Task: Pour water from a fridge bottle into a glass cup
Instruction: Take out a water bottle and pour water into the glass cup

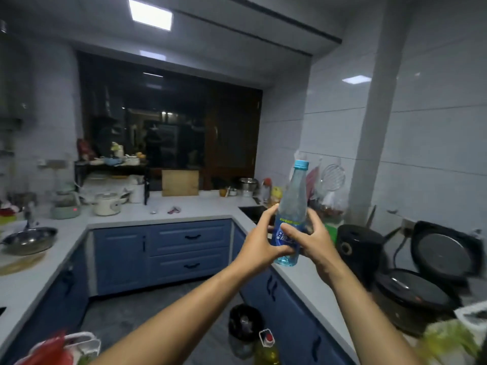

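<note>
Bottle (291, 214) is held upright in the air over the right bench (303, 280) edge, blue cap (301, 164) on. Left hand (259, 242) and right hand (308, 239) both have fingers (290, 233) clamped round the label. No glass cup in view. Next, I'd say: hold low with one hand, twist the cap off with the other, keep it vertical.

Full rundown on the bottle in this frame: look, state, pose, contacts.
The bottle is clear, blue-tinted plastic with a light blue screw cap, still on, and a blue label with white and green print round its lower half. It is held in the air, near upright, top leaning slightly right, above the right-hand counter's edge. The left hand wraps its left side and the right hand its right, fingers over the label. Its base shows below the hands, touching nothing. Fill level is unclear.
</note>
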{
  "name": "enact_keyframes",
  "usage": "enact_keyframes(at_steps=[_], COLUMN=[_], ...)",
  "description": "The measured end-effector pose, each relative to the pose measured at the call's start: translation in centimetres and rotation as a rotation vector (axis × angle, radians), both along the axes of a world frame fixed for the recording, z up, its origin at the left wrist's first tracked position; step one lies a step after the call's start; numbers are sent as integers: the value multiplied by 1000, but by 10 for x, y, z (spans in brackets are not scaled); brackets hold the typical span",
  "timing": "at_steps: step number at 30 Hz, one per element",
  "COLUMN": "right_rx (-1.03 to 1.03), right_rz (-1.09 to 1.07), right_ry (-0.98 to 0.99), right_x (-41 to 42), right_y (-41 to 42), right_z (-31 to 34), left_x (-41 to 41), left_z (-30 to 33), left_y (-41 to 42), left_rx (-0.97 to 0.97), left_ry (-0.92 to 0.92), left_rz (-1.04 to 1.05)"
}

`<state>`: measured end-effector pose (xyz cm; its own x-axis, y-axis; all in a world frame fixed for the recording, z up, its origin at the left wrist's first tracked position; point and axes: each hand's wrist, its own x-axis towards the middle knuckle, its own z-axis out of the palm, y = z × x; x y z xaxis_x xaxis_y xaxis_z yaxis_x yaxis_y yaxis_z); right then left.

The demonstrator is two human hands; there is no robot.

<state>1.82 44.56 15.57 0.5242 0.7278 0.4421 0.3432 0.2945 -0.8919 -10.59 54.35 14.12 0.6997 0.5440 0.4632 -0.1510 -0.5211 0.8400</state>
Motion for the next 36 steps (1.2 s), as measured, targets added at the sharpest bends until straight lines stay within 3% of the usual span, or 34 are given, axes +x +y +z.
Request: enact_keyframes(at_steps=[9, 14, 22, 33, 36], right_rx=[-67, -154, -263, -226, -243], right_rz=[246, 367, 513, 318, 337], right_ry=[48, 45, 62, 56, 67], right_x=[49, 65, 80, 98, 117], right_y=[195, 290, 437, 667, 731], right_z=[-54, -80, -113, -150, -161], left_x=[14, 35, 64, 120, 134], left_z=[-46, -26, -19, -50, -65], left_y=[157, 260, 424, 651, 716], left_rx=[-88, -324, -355, -419, -442], left_ry=[123, -18, -130, -248, -258], left_rz=[198, 284, 272, 578, 525])
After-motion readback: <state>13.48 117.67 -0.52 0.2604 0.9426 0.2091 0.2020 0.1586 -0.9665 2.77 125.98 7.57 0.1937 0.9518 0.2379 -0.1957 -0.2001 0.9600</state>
